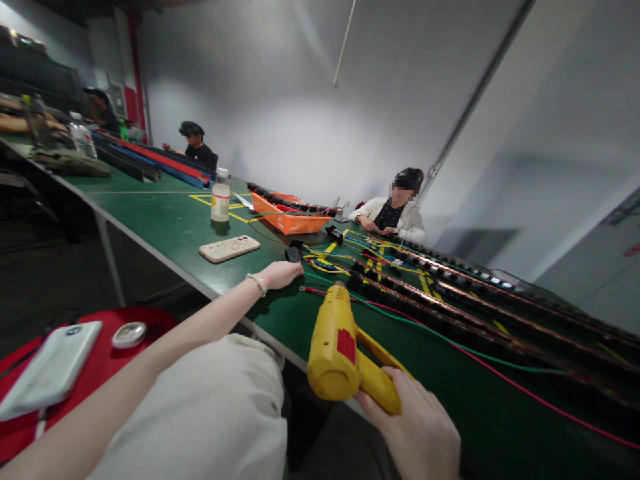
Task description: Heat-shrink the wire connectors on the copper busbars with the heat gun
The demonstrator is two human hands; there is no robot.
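- Orange plastic basket (pixel 285 219), upper middle of the frame: slanted sides, with a long dark bar lying across its top; can't really make out the rest of the contents.
- Clear bottle (pixel 221 197) left of it, white cap, wrapped label, some pale liquid inside.
- Right hand (pixel 420 423), lower right, is wrapped round the handle of a chunky yellow heat gun (pixel 333 347), lower centre, ribbed nozzle pointing up.
- Left hand (pixel 283 275), mid-frame, has its fingers bunched right by a black connector (pixel 294 253); can't tell if it's gripping anything.
- Smooth green bench (pixel 150 217), with shiny copper-coloured bars (pixel 425 305) in black blocks running off right, plus skinny coloured wires (pixel 330 268).
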